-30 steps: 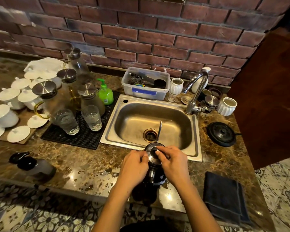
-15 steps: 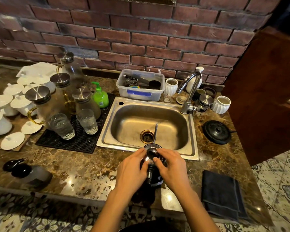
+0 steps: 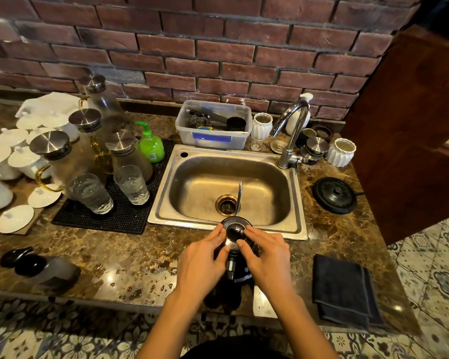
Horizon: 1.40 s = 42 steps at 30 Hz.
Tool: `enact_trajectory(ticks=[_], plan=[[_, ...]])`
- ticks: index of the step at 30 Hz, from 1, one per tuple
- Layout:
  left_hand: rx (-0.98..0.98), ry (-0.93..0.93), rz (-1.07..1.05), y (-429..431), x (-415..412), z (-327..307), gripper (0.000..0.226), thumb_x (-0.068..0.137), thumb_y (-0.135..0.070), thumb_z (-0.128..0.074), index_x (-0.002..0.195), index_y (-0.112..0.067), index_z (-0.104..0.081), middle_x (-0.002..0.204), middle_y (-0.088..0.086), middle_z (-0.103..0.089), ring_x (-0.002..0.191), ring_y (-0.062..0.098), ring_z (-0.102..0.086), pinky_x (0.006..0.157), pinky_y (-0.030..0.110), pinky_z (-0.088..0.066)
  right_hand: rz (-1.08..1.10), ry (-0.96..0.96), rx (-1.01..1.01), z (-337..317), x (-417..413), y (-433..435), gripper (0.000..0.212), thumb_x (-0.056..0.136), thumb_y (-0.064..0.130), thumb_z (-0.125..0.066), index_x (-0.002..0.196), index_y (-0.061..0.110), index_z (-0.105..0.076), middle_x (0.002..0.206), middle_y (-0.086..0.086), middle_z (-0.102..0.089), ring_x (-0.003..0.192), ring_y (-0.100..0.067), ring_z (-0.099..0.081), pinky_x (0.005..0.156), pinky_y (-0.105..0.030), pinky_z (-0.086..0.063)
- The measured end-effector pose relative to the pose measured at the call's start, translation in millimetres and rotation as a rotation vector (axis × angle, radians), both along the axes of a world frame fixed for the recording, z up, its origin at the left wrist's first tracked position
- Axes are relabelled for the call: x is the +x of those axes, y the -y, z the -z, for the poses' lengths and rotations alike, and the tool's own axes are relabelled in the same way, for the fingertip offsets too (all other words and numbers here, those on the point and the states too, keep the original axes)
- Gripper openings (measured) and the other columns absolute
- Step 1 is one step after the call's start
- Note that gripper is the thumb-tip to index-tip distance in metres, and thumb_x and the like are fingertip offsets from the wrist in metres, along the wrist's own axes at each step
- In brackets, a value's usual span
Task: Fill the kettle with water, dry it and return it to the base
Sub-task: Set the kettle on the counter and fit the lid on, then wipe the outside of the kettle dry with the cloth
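The kettle (image 3: pixel 237 251), black with a thin gooseneck spout (image 3: pixel 238 196) reaching over the sink (image 3: pixel 228 189), stands on the marble desk (image 3: pixel 130 252) at the sink's near rim. Both hands meet over its top: the left hand (image 3: pixel 201 261) and right hand (image 3: pixel 266 256) each pinch the round metal lid (image 3: pixel 235 230) by the fingertips, forearms angled in from the near edge. The kettle's body is largely hidden beneath the hands and hard to make out. Its round black base (image 3: pixel 335 195) sits empty to the right of the sink, well apart from the kettle, and a folded dark cloth (image 3: pixel 344 291) lies on the near right. A curved tap (image 3: pixel 292 133) rises at the sink's far right corner. To the left, two glasses (image 3: pixel 109 190) and lidded carafes (image 3: pixel 62 161) crowd a black mat (image 3: pixel 119 213), with a green soap bottle (image 3: pixel 151 143) behind. White cups (image 3: pixel 8 161) are cut off at the left edge.
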<state>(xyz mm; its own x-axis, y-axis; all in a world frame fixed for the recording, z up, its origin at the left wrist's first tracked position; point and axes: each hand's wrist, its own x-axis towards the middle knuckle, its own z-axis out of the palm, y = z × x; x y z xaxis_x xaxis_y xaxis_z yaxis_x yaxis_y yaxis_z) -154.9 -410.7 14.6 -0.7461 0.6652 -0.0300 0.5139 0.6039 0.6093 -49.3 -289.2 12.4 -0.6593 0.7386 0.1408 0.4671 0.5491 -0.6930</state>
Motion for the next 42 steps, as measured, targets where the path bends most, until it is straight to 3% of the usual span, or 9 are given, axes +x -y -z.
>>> enact_trajectory(ticks=[8,16,21,25,30,36,40,42], plan=[[-0.076,0.003,-0.037,-3,1,-4,0.043,0.094,-0.046,-0.060,0.137,-0.038,-0.061,0.145,-0.040,-0.042,0.087,0.014,-0.074,0.080,0.030,-0.059,0.027,-0.060,-0.045,5,0,0,0.031,0.079,0.030,-0.082,0.109,0.024,-0.078,0.117,0.011,-0.073,0.106,-0.018,-0.060,0.095,-0.046,-0.047],[-0.122,0.043,-0.028,-4,2,-15,0.044,0.095,-0.047,-0.058,0.138,-0.040,-0.058,0.147,-0.037,-0.042,0.113,0.016,-0.069,0.089,0.038,-0.058,0.044,-0.052,-0.052,6,1,4,0.032,0.082,0.034,-0.079,0.112,0.026,-0.076,0.121,0.013,-0.071,0.111,-0.015,-0.059,0.099,-0.043,-0.045],[-0.152,0.040,0.023,-5,0,-19,0.047,0.096,-0.044,-0.058,0.143,-0.036,-0.055,0.153,-0.030,-0.040,0.118,0.018,-0.066,0.097,0.041,-0.055,-0.035,0.025,-0.012,6,5,4,0.036,0.089,0.036,-0.071,0.124,0.027,-0.070,0.131,0.011,-0.066,0.115,-0.015,-0.056,0.097,-0.030,-0.036],[-0.112,0.002,0.021,-8,11,-27,0.051,0.097,-0.040,-0.059,0.147,-0.034,-0.050,0.160,-0.019,-0.037,0.129,0.021,-0.059,0.102,0.044,-0.050,-0.068,-0.021,0.017,7,23,-3,0.036,0.089,0.030,-0.071,0.124,0.024,-0.070,0.127,0.007,-0.068,0.116,-0.015,-0.059,0.099,-0.035,-0.045],[0.183,0.004,0.004,-17,41,-36,0.045,0.094,-0.031,-0.068,0.138,-0.028,-0.061,0.150,-0.012,-0.053,0.095,0.026,-0.072,0.093,0.046,-0.057,-0.049,-0.069,0.078,20,70,-29,0.030,0.088,0.020,-0.074,0.117,0.013,-0.074,0.118,-0.002,-0.073,0.112,-0.014,-0.064,0.098,-0.034,-0.050],[0.283,0.082,0.165,-60,100,-23,0.034,0.092,-0.022,-0.071,0.126,-0.018,-0.072,0.127,-0.005,-0.070,0.104,0.013,-0.068,0.093,0.038,-0.058,-0.067,0.108,0.058,49,152,-80,0.034,0.090,0.025,-0.072,0.122,0.015,-0.071,0.123,0.000,-0.071,0.117,-0.016,-0.064,0.099,-0.036,-0.052],[0.114,0.135,0.336,-99,146,7,0.037,0.093,-0.019,-0.069,0.130,-0.016,-0.069,0.134,-0.002,-0.067,0.121,0.015,-0.063,0.103,0.031,-0.050,-0.081,0.301,-0.014,72,209,-116,0.046,0.090,0.038,-0.069,0.131,0.018,-0.064,0.133,0.000,-0.065,0.127,-0.018,-0.057,0.105,-0.034,-0.046],[0.018,0.116,0.408,-119,169,24,0.042,0.095,-0.022,-0.065,0.137,-0.016,-0.062,0.144,-0.001,-0.060,0.131,0.015,-0.055,0.109,0.024,-0.036,-0.107,0.395,-0.026,85,233,-132,0.057,0.088,0.046,-0.068,0.137,0.017,-0.059,0.142,-0.002,-0.058,0.135,-0.019,-0.051,0.111,-0.035,-0.041]])
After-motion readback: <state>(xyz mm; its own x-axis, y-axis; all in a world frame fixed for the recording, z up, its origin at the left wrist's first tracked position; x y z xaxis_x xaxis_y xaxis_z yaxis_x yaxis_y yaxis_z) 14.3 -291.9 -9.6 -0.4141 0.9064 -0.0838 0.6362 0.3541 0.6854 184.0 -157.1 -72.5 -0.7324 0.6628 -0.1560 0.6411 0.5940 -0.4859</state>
